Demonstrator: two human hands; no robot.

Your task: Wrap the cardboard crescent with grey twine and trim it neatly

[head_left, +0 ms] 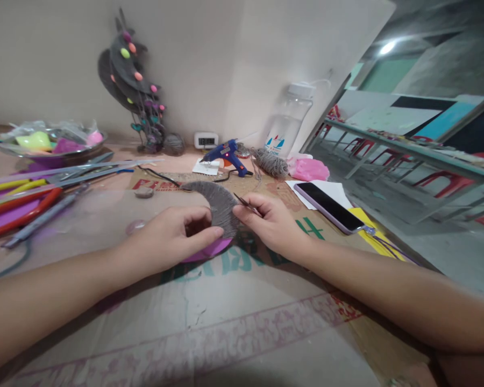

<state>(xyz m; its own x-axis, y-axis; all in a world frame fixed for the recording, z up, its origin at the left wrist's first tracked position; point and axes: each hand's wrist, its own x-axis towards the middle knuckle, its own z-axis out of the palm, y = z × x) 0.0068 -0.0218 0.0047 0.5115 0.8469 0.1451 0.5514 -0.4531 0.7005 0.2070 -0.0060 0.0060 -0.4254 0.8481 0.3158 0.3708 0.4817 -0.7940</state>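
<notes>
A crescent shape (225, 207) wrapped in grey yarn is held above the cardboard, with a purple part (213, 249) showing at its lower end. My left hand (175, 236) grips that lower end, thumb on the front and fingers curled behind. On the crescent's right side, my right hand (268, 220) pinches a thin dark pointed tool (244, 201), whose tip points up and left. The fingertips of my right hand are at the crescent's edge; whether they press on it I cannot tell.
Behind the hands lie a blue glue gun (228, 156), grey yarn (271, 163) and a small clock (206, 141). A bottle (289, 121) and a phone (328, 208) are on the right. Scissors (22, 212) and a bowl (52, 156) are left. A moon decoration (127, 70) stands behind.
</notes>
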